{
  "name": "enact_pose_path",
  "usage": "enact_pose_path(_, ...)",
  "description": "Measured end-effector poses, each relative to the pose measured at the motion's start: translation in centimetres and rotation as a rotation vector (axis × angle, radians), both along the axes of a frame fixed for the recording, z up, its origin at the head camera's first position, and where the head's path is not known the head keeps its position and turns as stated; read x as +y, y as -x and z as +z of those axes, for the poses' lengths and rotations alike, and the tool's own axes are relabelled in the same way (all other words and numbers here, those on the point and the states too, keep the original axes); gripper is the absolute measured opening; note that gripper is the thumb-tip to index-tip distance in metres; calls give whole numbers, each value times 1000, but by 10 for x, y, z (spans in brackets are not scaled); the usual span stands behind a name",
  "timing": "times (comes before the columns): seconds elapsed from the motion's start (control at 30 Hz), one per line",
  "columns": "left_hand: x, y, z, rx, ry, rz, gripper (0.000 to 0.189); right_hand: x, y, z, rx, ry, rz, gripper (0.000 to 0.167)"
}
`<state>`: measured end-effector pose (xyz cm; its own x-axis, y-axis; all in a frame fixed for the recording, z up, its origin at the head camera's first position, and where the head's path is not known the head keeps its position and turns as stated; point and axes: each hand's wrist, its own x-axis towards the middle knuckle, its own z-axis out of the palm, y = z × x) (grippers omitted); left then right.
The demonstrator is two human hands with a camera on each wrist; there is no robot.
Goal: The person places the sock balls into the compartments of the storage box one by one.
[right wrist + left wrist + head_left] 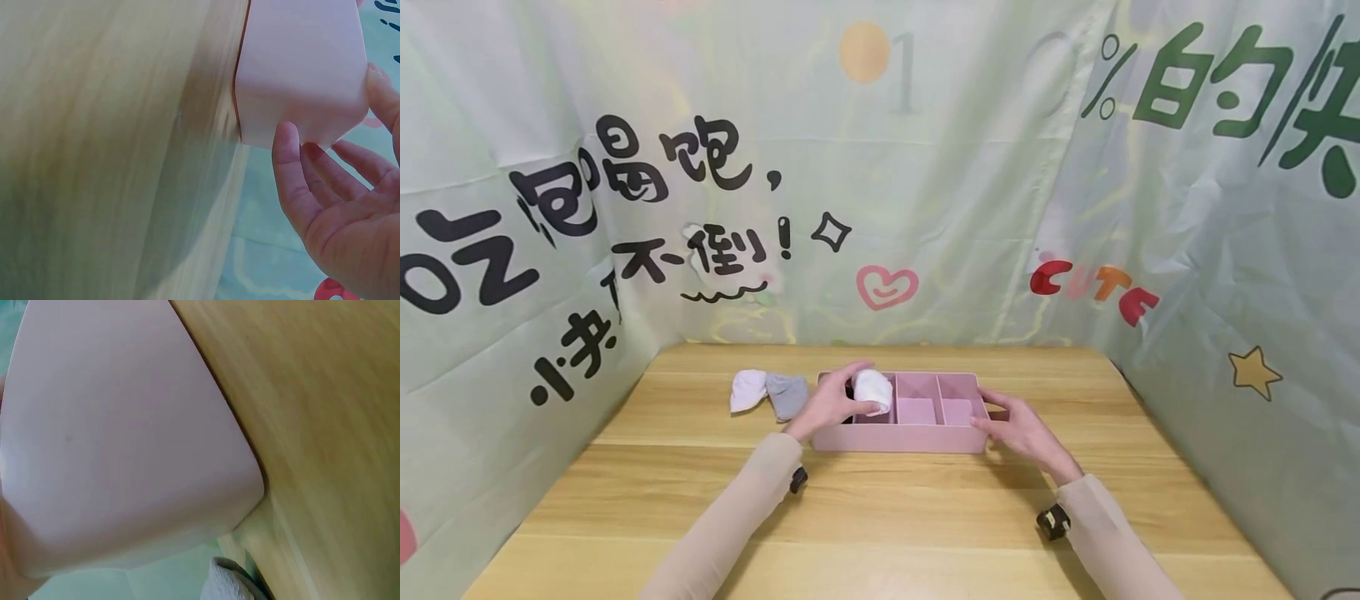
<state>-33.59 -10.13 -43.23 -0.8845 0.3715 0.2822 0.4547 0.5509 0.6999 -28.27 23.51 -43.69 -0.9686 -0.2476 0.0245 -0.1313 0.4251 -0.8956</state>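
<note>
A pink storage box [902,440] with a row of compartments stands on the table. My left hand [831,406] holds a white rolled-up sock [873,392] between thumb and fingers, over the compartments left of the middle. Something black [848,414] shows in the leftmost compartment, mostly hidden by that hand. At the box's right end is my right hand [1020,427], its thumb at the front corner and its fingers against the end wall. The right wrist view shows those fingertips [287,132] touching the pink wall. In the left wrist view, the box wall hides the sock.
Left of the box, a pale sock [748,391] and a grey sock [787,397] lie side by side on the wooden table [880,508]. Printed cloth walls [955,208] enclose the table at the back and both sides.
</note>
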Motion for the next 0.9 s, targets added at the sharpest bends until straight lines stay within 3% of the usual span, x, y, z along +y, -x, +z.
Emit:
enact_pose_path(0.2, 3, 2, -3, 35, 30, -1, 70, 1, 1, 0, 6, 0, -7, 65)
enact_pose_path(0.5, 3, 5, -6, 13, 14, -33, 67, 1, -1, 0, 0, 4, -10, 66)
enact_pose_path(0.73, 2, 4, -7, -27, -64, -17, 62, 1, 0, -1, 3, -15, -13, 66)
enact_pose_path(0.9, 0, 4, -8, -12, -107, -11, 58, 0, 1, -3, -11, -8, -20, 65)
